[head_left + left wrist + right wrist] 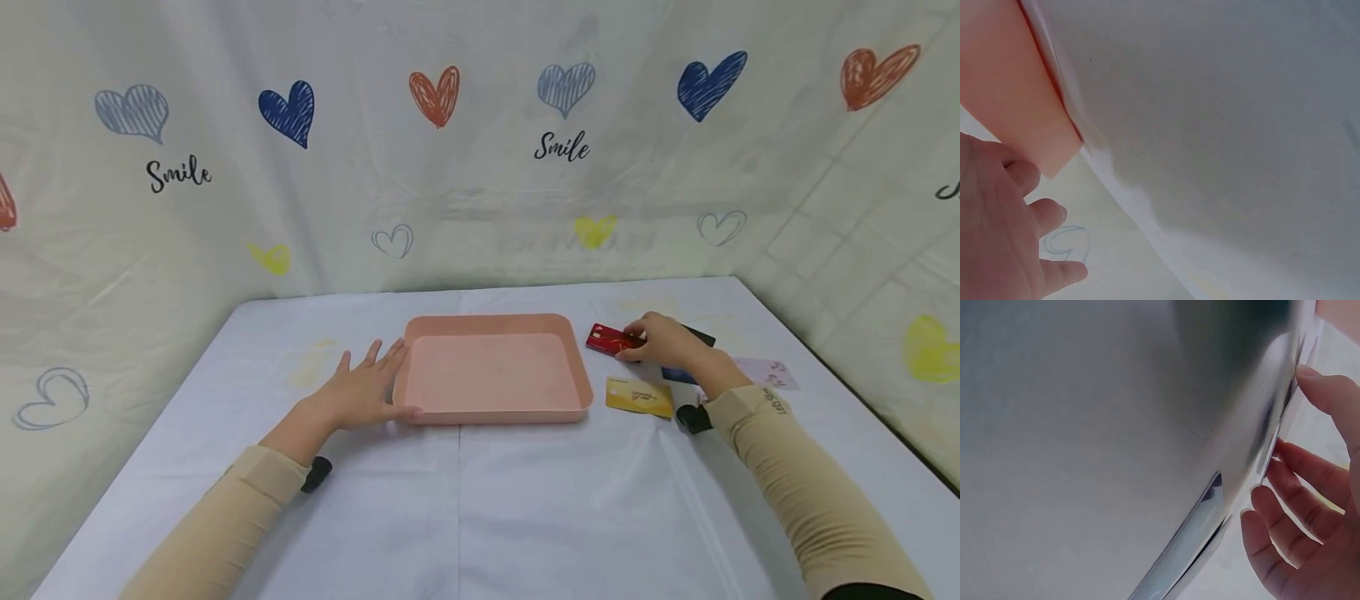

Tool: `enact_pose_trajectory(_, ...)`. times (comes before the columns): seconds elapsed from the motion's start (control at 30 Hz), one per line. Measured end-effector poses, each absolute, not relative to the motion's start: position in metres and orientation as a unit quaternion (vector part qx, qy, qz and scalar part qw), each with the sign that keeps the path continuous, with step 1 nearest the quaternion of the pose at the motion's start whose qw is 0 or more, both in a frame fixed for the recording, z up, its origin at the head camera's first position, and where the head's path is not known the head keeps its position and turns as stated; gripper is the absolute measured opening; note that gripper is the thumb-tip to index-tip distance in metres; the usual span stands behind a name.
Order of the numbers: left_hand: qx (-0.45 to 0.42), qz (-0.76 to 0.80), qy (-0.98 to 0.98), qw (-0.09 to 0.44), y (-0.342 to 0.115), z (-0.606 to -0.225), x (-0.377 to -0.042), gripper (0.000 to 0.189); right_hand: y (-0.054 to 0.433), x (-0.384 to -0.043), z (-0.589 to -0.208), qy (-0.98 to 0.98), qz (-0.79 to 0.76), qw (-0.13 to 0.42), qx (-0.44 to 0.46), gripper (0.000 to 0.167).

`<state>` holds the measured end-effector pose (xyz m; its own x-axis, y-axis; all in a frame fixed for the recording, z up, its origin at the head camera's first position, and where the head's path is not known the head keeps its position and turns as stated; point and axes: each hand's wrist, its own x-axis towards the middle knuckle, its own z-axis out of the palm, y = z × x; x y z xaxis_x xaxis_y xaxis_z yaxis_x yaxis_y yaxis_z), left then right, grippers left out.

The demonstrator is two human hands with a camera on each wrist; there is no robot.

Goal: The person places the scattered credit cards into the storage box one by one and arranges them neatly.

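Observation:
My left hand (360, 396) is spread at the left side of a shallow pink tray (491, 375), fingers along the left rim and thumb at the near left corner. In the left wrist view, its fingers (1050, 215) reach out beside the tray's corner. On the right, my right hand (663, 340) pinches a red bank card (606, 337) across its width, thumb at the near edge and fingers at the far edge. Part of that card is hidden under the hand. The right wrist view shows the thumb and fingers apart, at the edges of thin flat things close to the tabletop.
Near the right hand lie a yellow card (637, 396), a dark blue card (677, 375), a black card (699, 335) and a pale pink patterned card (768, 372). A white cloth (525, 500) covers the table. Behind stands a white curtain (480, 183) printed with hearts.

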<state>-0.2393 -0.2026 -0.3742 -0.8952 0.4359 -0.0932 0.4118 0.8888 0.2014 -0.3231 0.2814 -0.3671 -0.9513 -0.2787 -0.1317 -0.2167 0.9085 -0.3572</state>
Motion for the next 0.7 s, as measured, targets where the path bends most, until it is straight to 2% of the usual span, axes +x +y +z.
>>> enact_pose_trajectory(0.7, 0.218, 0.083, 0.97, 0.072, -0.202, -0.374, -0.24, 0.113, 0.283, -0.326, -0.345, 0.972, -0.164, 0.059, -0.157, 0.055)
